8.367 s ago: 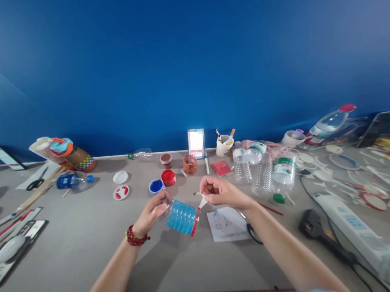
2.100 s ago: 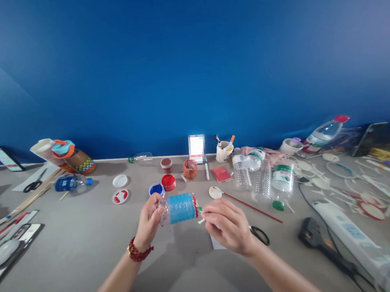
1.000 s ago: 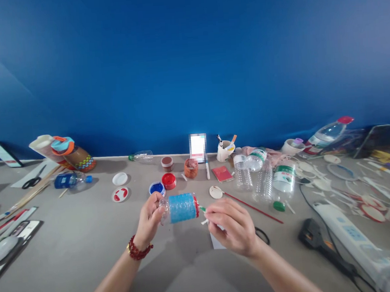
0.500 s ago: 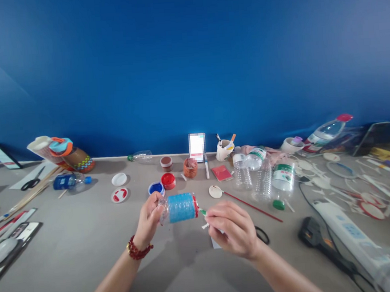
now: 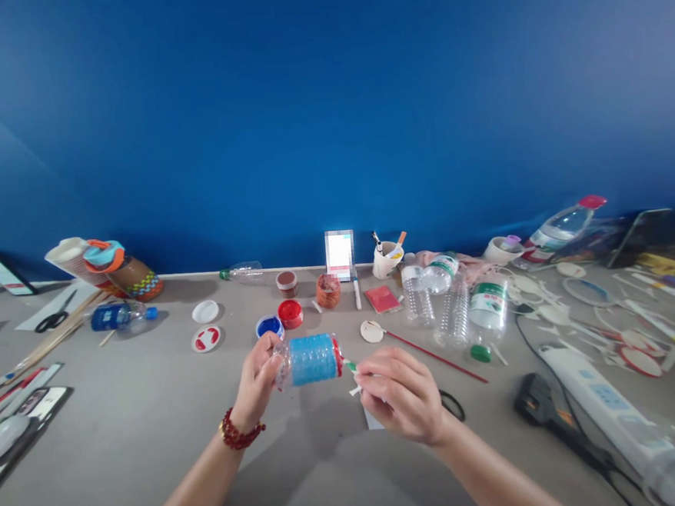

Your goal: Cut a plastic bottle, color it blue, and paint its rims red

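My left hand, a beaded bracelet at its wrist, is closed around the clear end of a cut plastic bottle. The bottle lies sideways in the air, with a blue-painted band around its middle and red paint along its right rim. My right hand pinches a thin paintbrush with a green part and a reddish tip. That tip is at or very near the red rim; whether they touch I cannot tell. Behind the bottle stand open pots of blue paint and red paint.
A red-handled brush rests with one end on a white disc. Clear bottles crowd the right, near a black glue gun and a power strip. Scissors and a blue-labelled bottle lie left.
My hands, the bottle and the brush keep nearly the same pose. The background has shifted very slightly left as the camera moved.
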The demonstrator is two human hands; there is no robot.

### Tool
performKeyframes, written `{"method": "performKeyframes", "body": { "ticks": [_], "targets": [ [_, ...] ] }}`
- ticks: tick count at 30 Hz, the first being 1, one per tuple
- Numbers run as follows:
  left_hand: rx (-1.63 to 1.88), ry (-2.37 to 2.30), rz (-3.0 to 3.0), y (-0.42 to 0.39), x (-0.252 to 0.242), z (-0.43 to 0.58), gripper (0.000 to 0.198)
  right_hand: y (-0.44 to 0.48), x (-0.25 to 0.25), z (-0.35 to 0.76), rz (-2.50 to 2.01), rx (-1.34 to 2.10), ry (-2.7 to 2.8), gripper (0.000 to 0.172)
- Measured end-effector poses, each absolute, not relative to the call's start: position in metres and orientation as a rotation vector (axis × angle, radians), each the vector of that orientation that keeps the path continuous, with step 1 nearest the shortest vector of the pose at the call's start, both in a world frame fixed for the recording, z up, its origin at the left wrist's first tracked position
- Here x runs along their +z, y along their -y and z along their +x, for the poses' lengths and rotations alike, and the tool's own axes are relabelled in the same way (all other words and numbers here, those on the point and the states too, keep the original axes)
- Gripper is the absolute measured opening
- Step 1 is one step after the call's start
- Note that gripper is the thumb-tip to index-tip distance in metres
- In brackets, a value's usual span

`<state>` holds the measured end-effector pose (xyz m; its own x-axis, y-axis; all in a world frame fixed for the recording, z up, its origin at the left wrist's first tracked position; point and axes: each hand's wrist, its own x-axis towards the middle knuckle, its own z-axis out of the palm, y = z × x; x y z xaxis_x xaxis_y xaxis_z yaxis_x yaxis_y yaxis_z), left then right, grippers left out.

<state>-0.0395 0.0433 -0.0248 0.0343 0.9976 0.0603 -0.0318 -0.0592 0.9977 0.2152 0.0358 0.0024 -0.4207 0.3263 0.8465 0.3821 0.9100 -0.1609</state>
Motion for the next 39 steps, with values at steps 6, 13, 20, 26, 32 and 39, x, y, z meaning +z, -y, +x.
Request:
{"method": "performKeyframes", "body": {
  "ticks": [6,13,20,26,32,39],
  "targets": [
    [1.258,-1.160,1.245,-0.043,-0.023,-0.039,0.040,-0.039,-0.002,0.212,-0.526,-0.054,2.068,0.015],
    [1.255,-1.156,1.241,-0.044,-0.024,-0.039,0.039,-0.030,-0.003,0.217,-0.544,-0.073,2.059,0.014],
    [1.258,-1.151,1.234,-0.043,-0.022,-0.038,0.041,-0.038,0.003,0.208,-0.546,-0.056,2.048,0.015],
    [1.254,-1.145,1.214,-0.045,-0.025,-0.041,0.036,-0.022,0.008,0.214,-0.499,-0.044,2.035,0.010],
    [1.281,-1.093,1.232,-0.045,-0.029,-0.042,0.033,-0.016,0.027,0.216,-0.580,0.156,1.826,0.021],
    [1.197,-0.926,1.363,-0.044,-0.027,-0.051,0.040,-0.031,0.011,0.234,-0.841,0.823,1.437,0.009]
  ]
}}
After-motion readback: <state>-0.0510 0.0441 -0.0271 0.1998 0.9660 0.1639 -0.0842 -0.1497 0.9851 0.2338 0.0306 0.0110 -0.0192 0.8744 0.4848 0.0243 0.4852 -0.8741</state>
